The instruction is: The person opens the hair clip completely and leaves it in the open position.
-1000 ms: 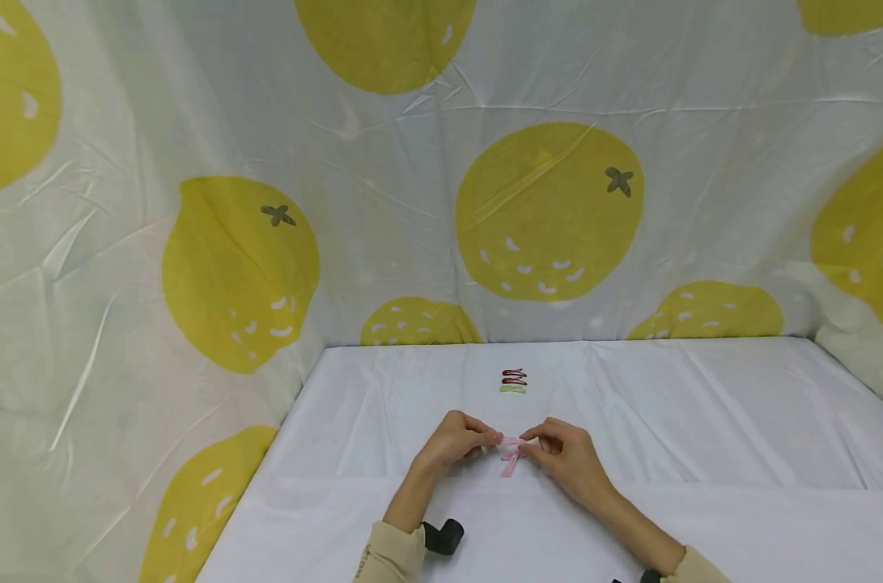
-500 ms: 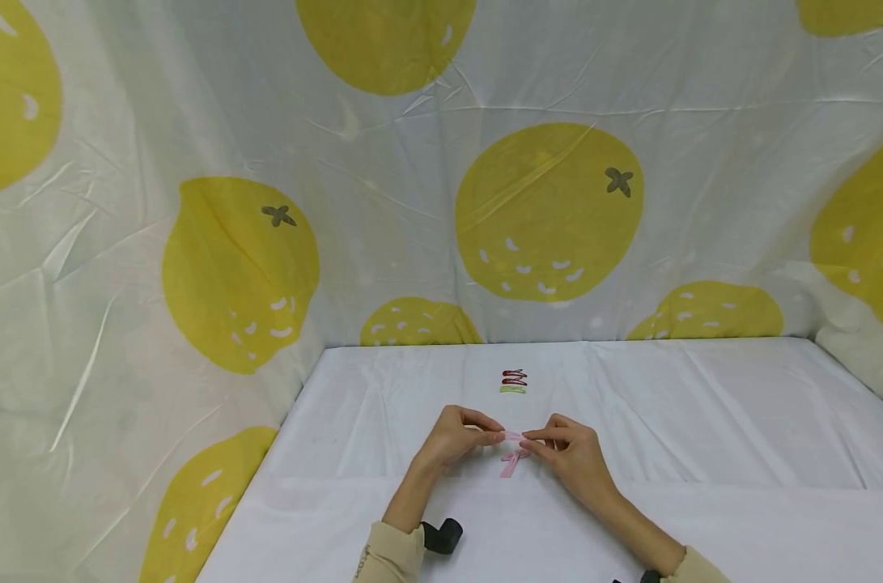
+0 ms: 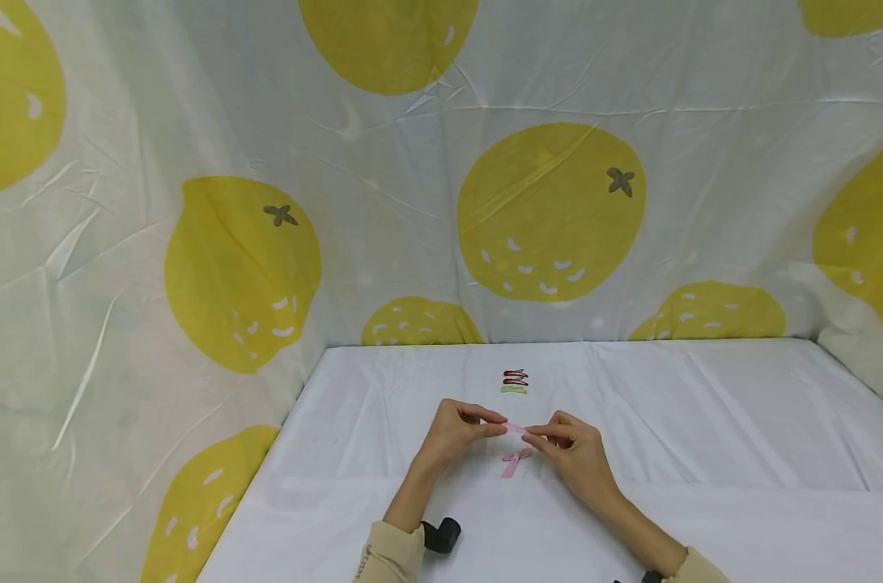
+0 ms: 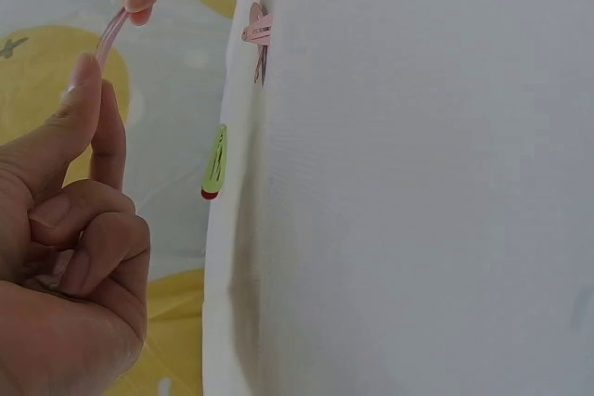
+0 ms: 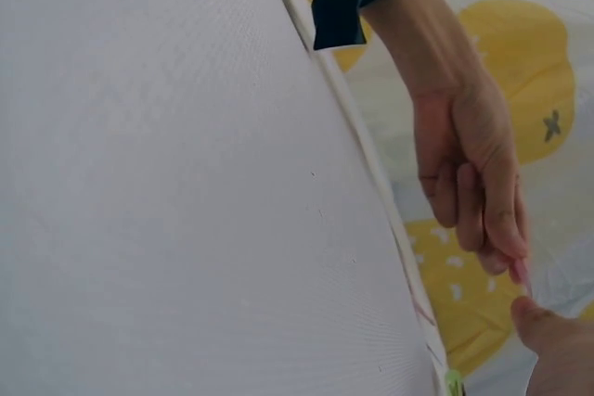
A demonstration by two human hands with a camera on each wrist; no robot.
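Between my two hands is a pink snap hair clip [image 3: 515, 428], slightly curved in the left wrist view. My left hand [image 3: 452, 441] pinches one end of it between thumb and forefinger, its other fingers curled in. At the opposite end, the thumb and forefinger of my right hand [image 3: 578, 457] pinch the clip. Fingertips cover both of its ends. Below the held clip, more pink hair clips [image 3: 515, 460] lie crossed over one another on the white cloth. In the right wrist view only a small strip of the held clip [image 5: 522, 274] shows.
Farther back on the white-covered table [image 3: 689, 405], red hair clips [image 3: 515, 381] and a green hair clip [image 3: 514, 390] lie in a neat row. A white curtain with yellow lemons [image 3: 550, 210] hangs behind the table and along its left side.
Both hands have risen a little and moved away from the pink clips on the table, bringing the held clip with them. A gap now shows between it and the clips below.
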